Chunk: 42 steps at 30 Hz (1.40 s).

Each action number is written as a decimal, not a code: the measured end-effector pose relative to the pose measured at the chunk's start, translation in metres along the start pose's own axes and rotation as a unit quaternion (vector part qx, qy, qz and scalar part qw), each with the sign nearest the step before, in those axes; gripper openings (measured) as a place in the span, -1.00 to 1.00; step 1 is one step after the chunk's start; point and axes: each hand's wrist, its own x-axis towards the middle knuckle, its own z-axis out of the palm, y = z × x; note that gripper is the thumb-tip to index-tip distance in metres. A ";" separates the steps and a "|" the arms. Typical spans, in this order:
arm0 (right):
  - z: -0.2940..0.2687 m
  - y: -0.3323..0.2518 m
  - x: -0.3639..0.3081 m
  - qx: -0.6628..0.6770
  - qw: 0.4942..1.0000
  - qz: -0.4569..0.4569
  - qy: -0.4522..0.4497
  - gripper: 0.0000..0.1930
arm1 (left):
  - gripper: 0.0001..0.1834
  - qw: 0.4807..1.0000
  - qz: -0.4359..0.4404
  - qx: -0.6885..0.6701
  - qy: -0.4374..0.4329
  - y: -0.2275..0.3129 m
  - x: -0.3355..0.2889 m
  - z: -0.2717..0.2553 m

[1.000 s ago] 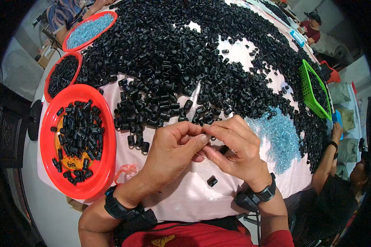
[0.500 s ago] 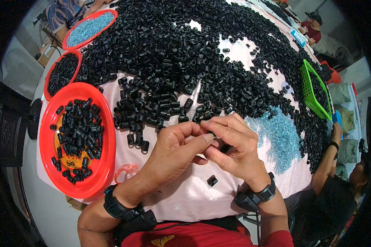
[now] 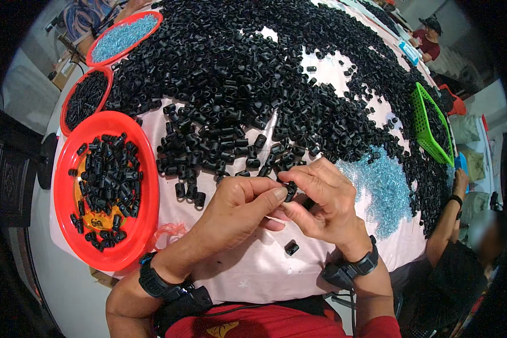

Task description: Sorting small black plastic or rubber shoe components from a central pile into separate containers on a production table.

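Over the near middle of the table, my left hand (image 3: 228, 209) and my right hand (image 3: 328, 204) meet fingertip to fingertip. Both are closed on one small black plastic piece (image 3: 290, 191), partly covered by the fingers. Something dark also shows under the curled fingers of my right hand; its kind is hidden. A single loose black piece (image 3: 291, 248) lies on the pink cloth below my hands. Just beyond my fingers spreads a large heap of the same black tube-like pieces (image 3: 225, 84). Clear bluish small parts (image 3: 380, 194) are piled right of my right hand.
At left, a red oval tray (image 3: 63, 191) holds more black pieces. Behind it stand a red bowl of thin dark parts (image 3: 85, 100) and a red tray of clear bluish parts (image 3: 124, 38). A green basket (image 3: 428, 127) stands at right. Other people sit around the table.
The black piece between my fingertips now shows more plainly, as the right fingers have lifted and opened slightly. My left hand has sunk a little. The trays and heaps look the same.
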 end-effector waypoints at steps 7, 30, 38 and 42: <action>0.001 0.002 0.001 0.010 1.000 0.008 0.014 -0.58 | -0.70 1.000 0.002 -0.015 0.012 0.000 0.001 0.003; -0.024 -0.023 0.012 0.105 0.991 0.077 -0.007 -0.62 | -0.65 0.998 0.055 0.002 0.034 0.007 -0.025 0.008; -0.038 -0.031 0.002 0.058 0.873 0.114 -0.471 -0.71 | -0.64 0.892 0.268 -0.202 0.302 0.025 -0.068 -0.051; -0.033 -0.034 0.007 0.193 0.963 0.114 -0.152 -0.75 | -0.63 0.850 0.322 -0.286 0.303 0.032 -0.101 -0.093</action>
